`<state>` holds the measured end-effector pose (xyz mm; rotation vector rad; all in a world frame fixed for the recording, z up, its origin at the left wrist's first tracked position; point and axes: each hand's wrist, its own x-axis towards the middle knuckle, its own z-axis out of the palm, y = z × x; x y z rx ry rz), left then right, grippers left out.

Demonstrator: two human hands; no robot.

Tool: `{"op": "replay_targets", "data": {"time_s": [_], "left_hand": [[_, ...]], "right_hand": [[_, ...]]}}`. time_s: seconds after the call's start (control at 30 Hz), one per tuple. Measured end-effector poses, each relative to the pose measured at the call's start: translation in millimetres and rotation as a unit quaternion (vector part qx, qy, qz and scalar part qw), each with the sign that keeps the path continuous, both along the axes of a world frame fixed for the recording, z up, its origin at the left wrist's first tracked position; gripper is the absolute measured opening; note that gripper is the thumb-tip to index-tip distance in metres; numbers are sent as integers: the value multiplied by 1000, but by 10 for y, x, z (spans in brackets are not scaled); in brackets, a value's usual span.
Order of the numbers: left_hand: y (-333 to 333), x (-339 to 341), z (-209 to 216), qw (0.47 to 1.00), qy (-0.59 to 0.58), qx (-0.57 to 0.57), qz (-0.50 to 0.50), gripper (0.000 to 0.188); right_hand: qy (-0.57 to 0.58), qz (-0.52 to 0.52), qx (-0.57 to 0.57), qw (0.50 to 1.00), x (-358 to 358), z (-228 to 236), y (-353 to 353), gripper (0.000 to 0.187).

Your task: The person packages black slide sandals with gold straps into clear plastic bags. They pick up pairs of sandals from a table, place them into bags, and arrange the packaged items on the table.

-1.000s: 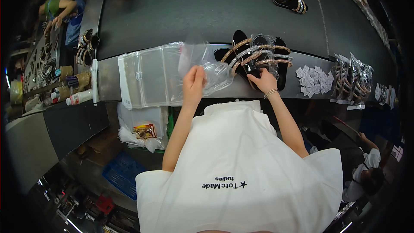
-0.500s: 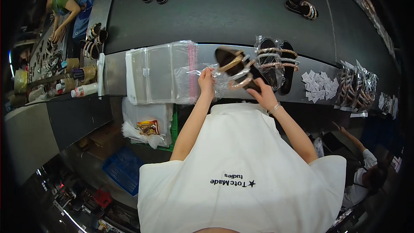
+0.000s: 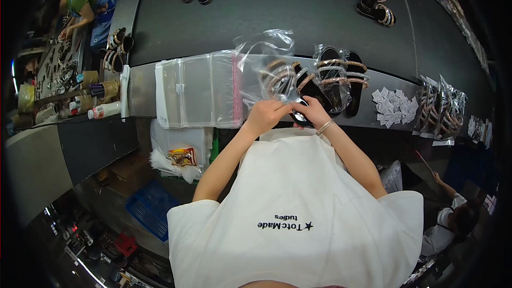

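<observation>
Putting sandal (image 3: 280, 80) into clear bag (image 3: 266, 42), I judge; straps inside, over table (image 3: 141, 93) edge. Left hand (image 3: 266, 114) seems to pinch bag mouth, blurred there; right hand (image 3: 313, 111) grips dark heel. Next move calls for steady mouth, straight push.

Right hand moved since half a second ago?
Yes: the right hand has shifted left, farther from the white slips lying on the bench, and is now closer to the left hand.
</observation>
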<state>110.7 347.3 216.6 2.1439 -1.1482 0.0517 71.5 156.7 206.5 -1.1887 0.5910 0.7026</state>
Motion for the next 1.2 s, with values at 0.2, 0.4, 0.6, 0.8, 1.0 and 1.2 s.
{"op": "replay_targets", "data": {"time_s": [0.2,0.4,0.6,0.8,1.0,1.2], "left_hand": [[-103,-291,340,984,114,-132,49,20],[259,-284,664,942,261,-115,176,20],[474,194,930,759,375,-401,351,33],[122,349,897,742,399,-412,347,45],[-703,491,640,611,608,-430,268,24],[-1014,891,539,268,736,-607,130,17]], "right_hand": [[-170,-130,-77,974,183,-158,304,30],[-237,-85,-209,945,213,-380,237,41],[-210,67,-256,941,78,-931,171,43],[-306,146,-390,856,159,-240,-93,31],[-355,-91,-164,916,609,762,-206,26],[-293,-97,-181,934,901,504,-950,14]]}}
